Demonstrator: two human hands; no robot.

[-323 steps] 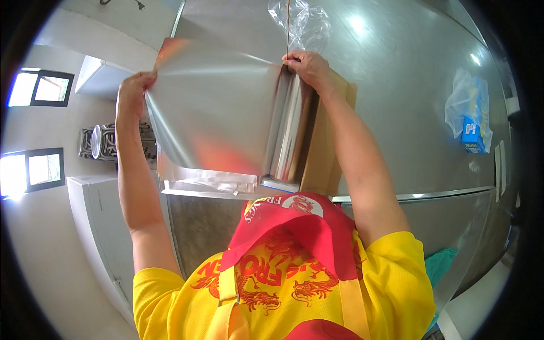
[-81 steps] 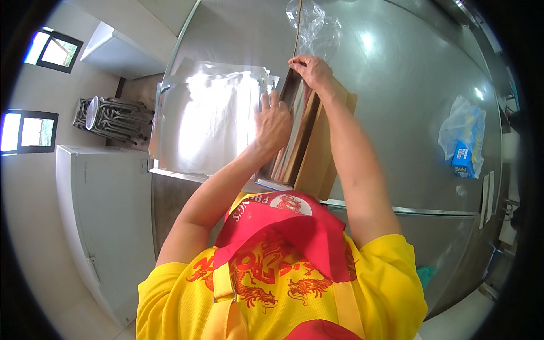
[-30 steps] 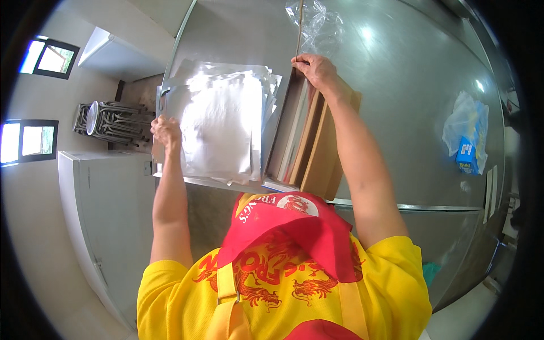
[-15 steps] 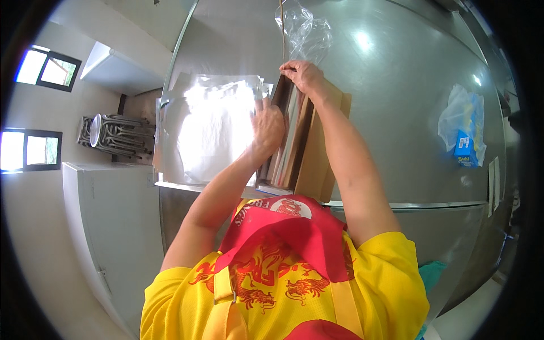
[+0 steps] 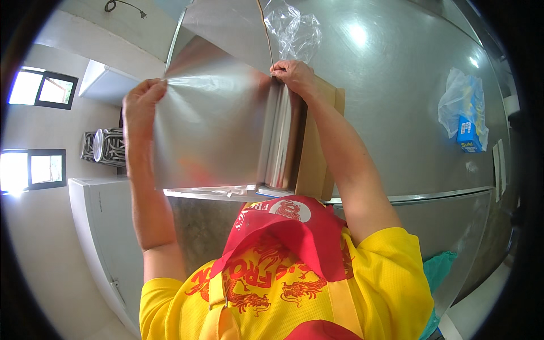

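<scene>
Head view: I've got foil (image 5: 212,124) drawn out flat over the left part of the steel table (image 5: 391,119), running left from its roll (image 5: 279,147), which sits in a brown box (image 5: 318,147) close to the person. Foil looks silver, thin, shiny but hazy; brownish tint at the far left corner, orange-red reflection low down toward the near edge. Fairly smooth and taut, with fine creases fanning out from the left grip. Roll looks brighter, streaked lengthwise.

Left hand (image 5: 141,105) pinches the foil's left edge, toward the far corner, thumb and fingers pressed together on it. Right hand (image 5: 296,76) is at the roll's far end, fingertips bunched by the lower end of a thin brown strip (image 5: 265,28); I can't tell exactly what they pinch. Crumpled clear plastic (image 5: 293,34) lies just beyond that hand.
</scene>
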